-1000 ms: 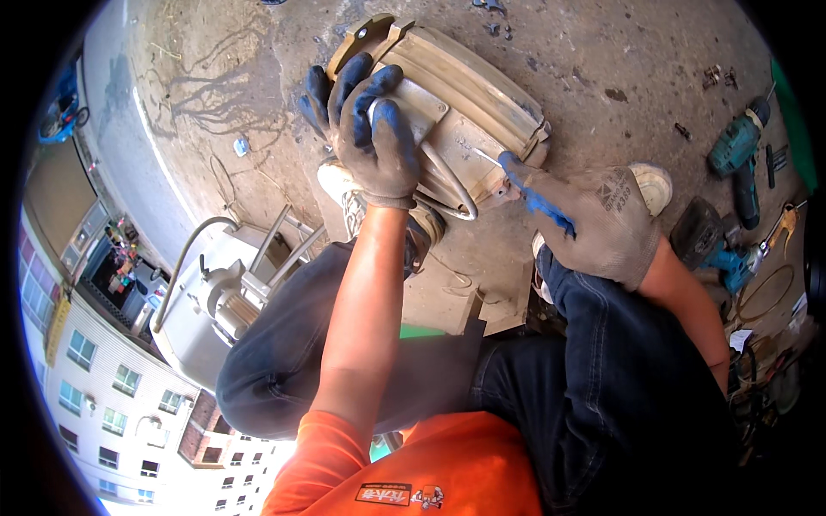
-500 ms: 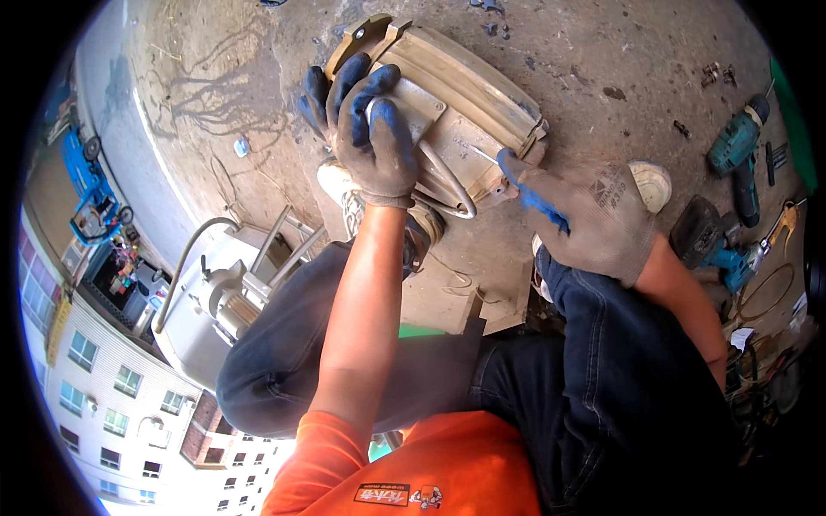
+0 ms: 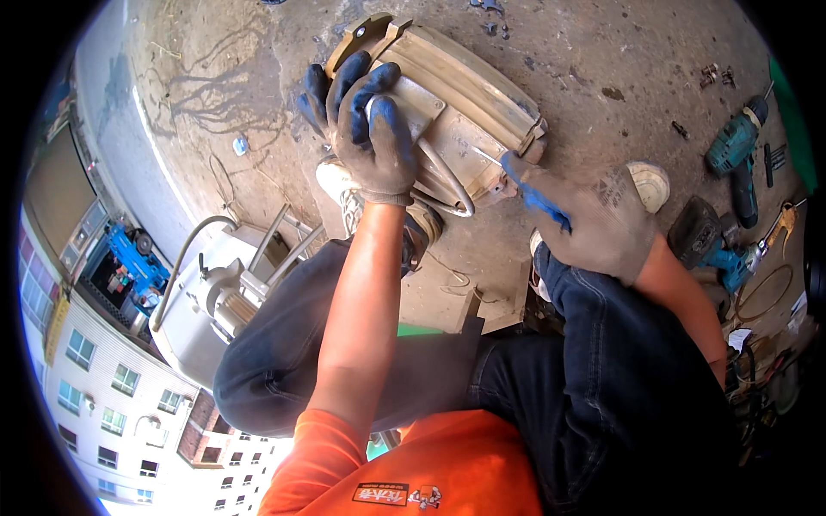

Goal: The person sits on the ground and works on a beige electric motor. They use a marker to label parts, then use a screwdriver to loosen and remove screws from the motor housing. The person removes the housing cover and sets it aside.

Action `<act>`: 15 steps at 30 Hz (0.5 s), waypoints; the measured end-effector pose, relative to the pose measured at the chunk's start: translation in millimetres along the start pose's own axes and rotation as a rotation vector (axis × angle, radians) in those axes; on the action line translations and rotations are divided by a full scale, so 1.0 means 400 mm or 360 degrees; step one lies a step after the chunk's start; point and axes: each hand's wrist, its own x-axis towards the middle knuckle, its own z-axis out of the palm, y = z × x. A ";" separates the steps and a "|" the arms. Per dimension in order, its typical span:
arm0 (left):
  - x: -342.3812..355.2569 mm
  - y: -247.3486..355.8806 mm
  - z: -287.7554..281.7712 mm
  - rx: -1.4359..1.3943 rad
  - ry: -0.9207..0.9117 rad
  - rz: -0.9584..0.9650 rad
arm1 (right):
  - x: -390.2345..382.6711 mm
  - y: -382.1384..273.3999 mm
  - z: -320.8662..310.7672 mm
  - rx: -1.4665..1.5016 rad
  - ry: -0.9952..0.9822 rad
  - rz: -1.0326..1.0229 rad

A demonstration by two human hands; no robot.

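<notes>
A tan, ribbed metal machine body lies on the ground before me. My left hand, in a grey glove with blue fingers, is curled over a grey metal block on its near side; the palm side is hidden. Below the block, a bent metal bar sticks out toward me. My right hand, gloved alike, is closed with the index finger stretched along a thin metal shaft. That shaft points at the flat tan face beside the block; any handle is hidden inside the glove.
At right lie a teal cordless drill, a second blue-and-black power tool and loose bolts. A white machine with a metal frame stands at left. My shoes flank the work. Beyond the road, a blue vehicle shows.
Both hands keep nearly the same place on the machine body; the right hand and shaft have shifted very slightly. In the background the blue vehicle has moved down and right in the picture.
</notes>
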 end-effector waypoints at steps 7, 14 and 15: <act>0.004 0.016 0.002 0.0150 0.0025 0.0048 | -0.002 -0.003 -0.018 0.0044 -0.0134 0.0134; -0.002 -0.007 -0.011 -0.0068 -0.0057 -0.0054 | -0.009 0.009 0.011 0.0080 0.0032 0.0049; -0.004 -0.007 -0.009 -0.0047 -0.0043 -0.0049 | -0.013 0.009 0.008 0.0141 0.0024 0.0103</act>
